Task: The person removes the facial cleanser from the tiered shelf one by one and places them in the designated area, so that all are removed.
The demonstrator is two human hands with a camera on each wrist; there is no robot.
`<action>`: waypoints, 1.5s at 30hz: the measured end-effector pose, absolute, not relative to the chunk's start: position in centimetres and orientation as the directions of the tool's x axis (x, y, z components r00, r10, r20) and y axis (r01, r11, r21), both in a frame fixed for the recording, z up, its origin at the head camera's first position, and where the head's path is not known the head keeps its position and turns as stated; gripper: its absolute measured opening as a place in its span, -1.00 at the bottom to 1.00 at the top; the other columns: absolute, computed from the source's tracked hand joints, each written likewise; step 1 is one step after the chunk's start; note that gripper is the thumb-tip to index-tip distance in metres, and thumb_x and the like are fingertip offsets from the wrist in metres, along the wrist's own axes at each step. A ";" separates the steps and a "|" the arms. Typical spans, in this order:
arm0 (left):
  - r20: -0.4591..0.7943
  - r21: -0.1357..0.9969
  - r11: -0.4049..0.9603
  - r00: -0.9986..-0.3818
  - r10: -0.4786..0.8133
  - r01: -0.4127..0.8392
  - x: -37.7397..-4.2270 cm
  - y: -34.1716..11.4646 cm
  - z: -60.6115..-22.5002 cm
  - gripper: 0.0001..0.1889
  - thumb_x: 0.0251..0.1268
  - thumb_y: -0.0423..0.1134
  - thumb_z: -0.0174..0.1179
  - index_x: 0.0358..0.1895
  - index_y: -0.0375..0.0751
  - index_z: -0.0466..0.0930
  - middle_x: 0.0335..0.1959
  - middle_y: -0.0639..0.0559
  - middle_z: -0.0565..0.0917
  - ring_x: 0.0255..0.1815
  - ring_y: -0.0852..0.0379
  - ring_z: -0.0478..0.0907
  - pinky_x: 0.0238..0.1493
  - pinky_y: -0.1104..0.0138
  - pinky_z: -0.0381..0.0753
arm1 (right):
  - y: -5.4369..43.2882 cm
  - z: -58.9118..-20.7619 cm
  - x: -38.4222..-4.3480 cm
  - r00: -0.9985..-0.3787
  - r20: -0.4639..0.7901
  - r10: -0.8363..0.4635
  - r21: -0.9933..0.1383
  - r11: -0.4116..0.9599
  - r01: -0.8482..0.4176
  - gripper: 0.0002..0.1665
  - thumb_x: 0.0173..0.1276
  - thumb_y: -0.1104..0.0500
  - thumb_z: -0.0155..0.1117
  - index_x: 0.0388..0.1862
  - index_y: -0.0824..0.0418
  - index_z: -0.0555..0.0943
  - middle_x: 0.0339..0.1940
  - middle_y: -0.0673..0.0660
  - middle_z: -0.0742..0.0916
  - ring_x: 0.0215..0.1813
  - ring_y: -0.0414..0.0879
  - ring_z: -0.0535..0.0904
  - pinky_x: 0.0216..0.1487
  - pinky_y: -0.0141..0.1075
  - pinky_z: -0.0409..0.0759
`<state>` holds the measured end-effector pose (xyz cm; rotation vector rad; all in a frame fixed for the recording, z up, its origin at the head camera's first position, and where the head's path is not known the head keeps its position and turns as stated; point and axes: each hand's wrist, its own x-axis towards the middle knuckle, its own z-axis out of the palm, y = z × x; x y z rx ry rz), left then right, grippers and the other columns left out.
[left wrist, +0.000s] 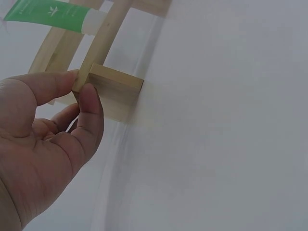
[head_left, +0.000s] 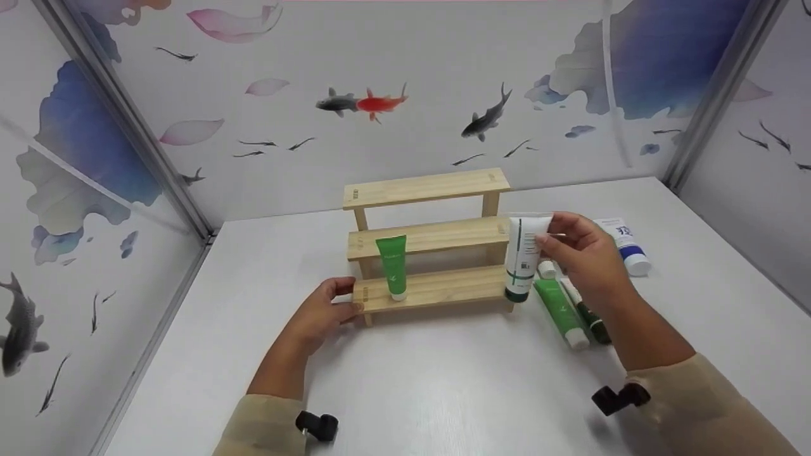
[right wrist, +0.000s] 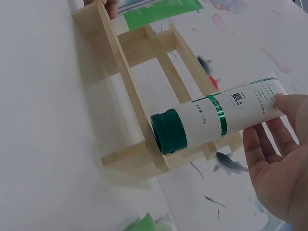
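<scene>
A three-step wooden rack [head_left: 437, 292] stands on the table. My left hand [head_left: 324, 315] pinches the left end of its lowest step, thumb and fingers on the wood in the left wrist view. On that step a green tube [head_left: 394, 268] stands upright on its white cap. My right hand [head_left: 586, 256] holds a white tube [right wrist: 231, 113] by its flat top end. This tube has a dark green cap [right wrist: 168, 131] pointing down at the right end of the lowest step. Whether the cap touches the wood I cannot tell.
Right of the rack lie a green tube [head_left: 561, 313] with a white cap and a dark-capped tube [head_left: 594, 322] beside it. Farther back lies a white and blue tube [head_left: 627, 250], partly behind my right hand. A printed wall panel [head_left: 431, 50] rises behind the rack.
</scene>
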<state>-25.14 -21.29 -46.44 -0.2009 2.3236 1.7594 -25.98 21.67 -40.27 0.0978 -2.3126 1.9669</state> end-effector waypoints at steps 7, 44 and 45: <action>-0.247 0.941 0.248 -0.968 0.035 -0.231 -25.3 -21.4 -46.7 -0.33 0.38 -0.42 0.29 0.54 -0.20 0.36 0.55 -0.17 0.42 0.32 -0.07 0.65 0.30 0.15 0.70 | 25.5 -40.3 -25.3 -0.979 0.192 0.065 -0.964 0.198 -0.176 -0.42 0.54 0.00 0.40 0.46 0.05 0.51 0.21 -0.08 0.66 0.23 -0.20 0.64 0.15 -0.55 0.69; -0.263 0.931 0.269 -0.964 0.032 -0.245 -25.1 -21.5 -46.5 -0.34 0.43 -0.36 0.34 0.55 -0.14 0.36 0.57 -0.12 0.41 0.34 -0.04 0.64 0.31 0.19 0.69 | 42.1 -44.9 -24.3 -0.966 -0.030 0.256 -0.927 0.354 0.122 -0.11 0.61 -0.18 0.22 0.75 0.08 0.21 -0.02 -0.39 0.56 -0.10 -0.40 0.63 -0.10 -0.61 0.69; -0.263 0.931 0.271 -0.964 0.032 -0.245 -25.1 -21.5 -46.5 -0.34 0.43 -0.36 0.34 0.55 -0.14 0.36 0.57 -0.12 0.41 0.34 -0.04 0.64 0.31 0.19 0.69 | 42.4 -45.2 -24.4 -0.969 -0.050 0.244 -0.920 0.366 0.139 -0.09 0.61 -0.20 0.21 0.76 0.10 0.18 -0.03 -0.41 0.57 -0.10 -0.39 0.63 -0.10 -0.60 0.70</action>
